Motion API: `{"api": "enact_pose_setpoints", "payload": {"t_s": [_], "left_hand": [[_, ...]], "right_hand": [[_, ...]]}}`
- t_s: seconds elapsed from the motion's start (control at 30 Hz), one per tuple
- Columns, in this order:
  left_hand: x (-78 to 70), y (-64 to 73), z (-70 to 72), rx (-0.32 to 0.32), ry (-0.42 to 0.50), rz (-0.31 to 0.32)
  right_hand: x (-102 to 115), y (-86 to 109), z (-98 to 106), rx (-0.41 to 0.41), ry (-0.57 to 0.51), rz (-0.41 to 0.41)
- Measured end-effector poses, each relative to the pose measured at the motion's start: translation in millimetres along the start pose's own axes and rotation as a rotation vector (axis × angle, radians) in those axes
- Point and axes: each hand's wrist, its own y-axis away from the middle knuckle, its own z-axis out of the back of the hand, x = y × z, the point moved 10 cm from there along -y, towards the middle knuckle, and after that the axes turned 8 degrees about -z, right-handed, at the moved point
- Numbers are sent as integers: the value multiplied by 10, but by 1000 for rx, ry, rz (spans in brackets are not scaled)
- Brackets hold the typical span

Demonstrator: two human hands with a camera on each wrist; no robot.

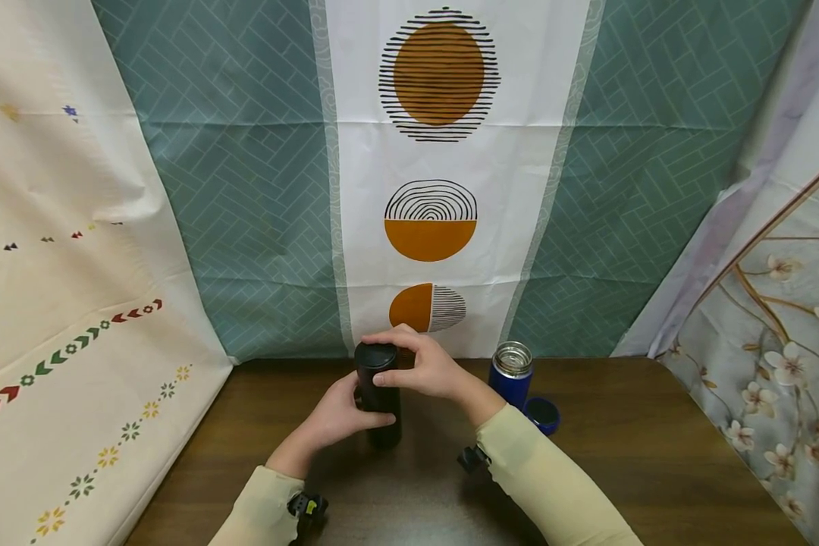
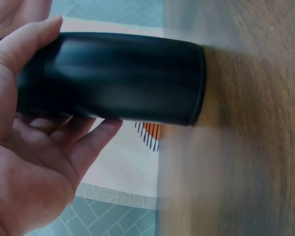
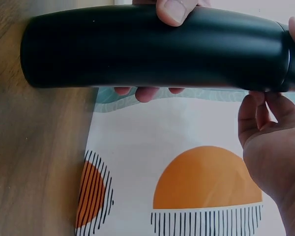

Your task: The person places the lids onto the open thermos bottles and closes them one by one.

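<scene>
A tall matte black thermos (image 1: 385, 434) stands upright at the back of the wooden table. My left hand (image 1: 334, 415) grips its body from the left, the thumb across the front; in the left wrist view the thumb and fingers lie on opposite sides of the thermos (image 2: 128, 78). Up at the top, my right hand (image 1: 426, 369) holds the black lid (image 1: 377, 353) between thumb and fingers. The right wrist view shows the right hand (image 3: 280, 142) with its fingertips at the seam between lid and body. The lid sits on the thermos.
To the right stands an open blue thermos (image 1: 509, 385) with a bare steel mouth. Its blue lid (image 1: 542, 414) lies beside it on the table (image 1: 628, 447). A patterned cloth (image 1: 259, 227) hangs directly behind the table, with more cloths at both sides.
</scene>
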Motion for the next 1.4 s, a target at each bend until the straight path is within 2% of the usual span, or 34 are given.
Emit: {"api": "enact_pose_setpoints", "payload": {"t_s": [0.3,0.57,0.8,1.0,1.23,1.4], "left_hand": [[42,16,3,-20,15,14],[118,95,-73,-27,89,42],[149,175,-100,-28,75,54],[163,314,-101,-57,-7,107],[110,470,-85,-79,-229,202],[102,576,-112,-64,-327,215]], "right_hand": [[-48,1,-8,-25,-2,-29],[-69,42,-8,-54,30,-21],[-109,132,-17,-71,51,-40],[-172,243,-54,-66,28,-34],[-280,427,-59,-73,-6,-41],[-384,590,-35,-91,30,-78]]}}
